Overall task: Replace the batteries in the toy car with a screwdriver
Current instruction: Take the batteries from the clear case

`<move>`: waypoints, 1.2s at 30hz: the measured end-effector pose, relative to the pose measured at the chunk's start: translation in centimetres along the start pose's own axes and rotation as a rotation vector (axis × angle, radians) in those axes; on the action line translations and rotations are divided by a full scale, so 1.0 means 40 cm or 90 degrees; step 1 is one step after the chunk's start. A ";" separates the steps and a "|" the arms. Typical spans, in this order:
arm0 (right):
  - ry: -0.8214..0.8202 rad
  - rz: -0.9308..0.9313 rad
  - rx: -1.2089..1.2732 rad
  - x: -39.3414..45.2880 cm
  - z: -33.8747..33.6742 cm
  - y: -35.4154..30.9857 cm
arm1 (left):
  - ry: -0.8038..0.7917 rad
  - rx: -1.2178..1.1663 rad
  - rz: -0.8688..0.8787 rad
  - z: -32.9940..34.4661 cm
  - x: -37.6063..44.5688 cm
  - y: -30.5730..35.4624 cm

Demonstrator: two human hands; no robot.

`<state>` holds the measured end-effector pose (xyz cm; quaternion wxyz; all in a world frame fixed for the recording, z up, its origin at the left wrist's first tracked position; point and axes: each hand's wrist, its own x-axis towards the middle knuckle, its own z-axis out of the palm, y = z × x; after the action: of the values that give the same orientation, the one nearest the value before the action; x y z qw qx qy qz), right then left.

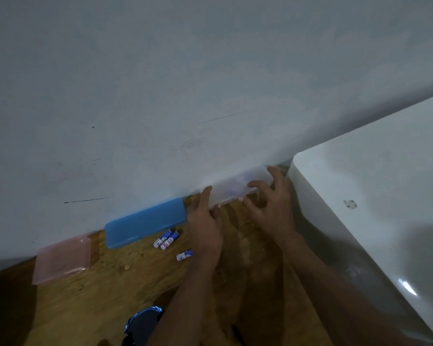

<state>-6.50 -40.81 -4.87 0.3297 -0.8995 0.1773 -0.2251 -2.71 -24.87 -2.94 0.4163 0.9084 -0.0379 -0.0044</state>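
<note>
Two bare forearms reach into view, ending in the left hand [205, 226] and right hand [273, 206]; no sleeves, rings or watch show.
</note>
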 end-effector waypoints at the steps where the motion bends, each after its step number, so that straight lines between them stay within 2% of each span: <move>1: 0.007 0.046 0.053 -0.002 -0.003 -0.004 | -0.010 0.007 0.004 -0.002 -0.001 0.000; 5: 0.042 0.161 0.116 0.015 -0.013 -0.017 | -0.004 0.007 0.025 -0.004 -0.002 0.001; 11: -0.010 0.200 0.100 0.029 -0.025 -0.022 | 0.013 -0.031 0.030 -0.001 0.008 -0.001; 15: -0.067 0.226 0.056 0.043 -0.025 -0.021 | -0.002 -0.028 0.024 0.001 0.011 -0.004; 19: -0.160 0.213 -0.095 0.064 -0.007 0.008 | -0.060 -0.019 -0.006 -0.020 0.023 0.013; 22: -0.187 0.174 -0.243 0.078 -0.071 -0.089 | -0.153 0.007 -0.022 -0.072 0.020 0.041; 25: -0.169 0.114 -0.195 0.060 -0.106 -0.186 | -0.133 0.010 0.045 -0.171 -0.016 0.052; 27: -0.233 0.028 -0.167 0.032 -0.102 -0.243 | -0.105 0.002 0.074 -0.251 -0.052 0.036; 31: -0.328 -0.115 -0.087 -0.043 -0.058 -0.344 | -0.102 -0.022 0.033 -0.393 -0.127 -0.052; 36: -0.483 -0.146 -0.159 -0.132 0.012 -0.415 | -0.137 -0.053 0.028 -0.505 -0.237 -0.151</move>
<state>-7.84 -26.15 4.46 0.2324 -0.9658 -0.0322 0.1102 -10.95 -4.98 5.49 0.4473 0.8835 -0.1022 -0.0946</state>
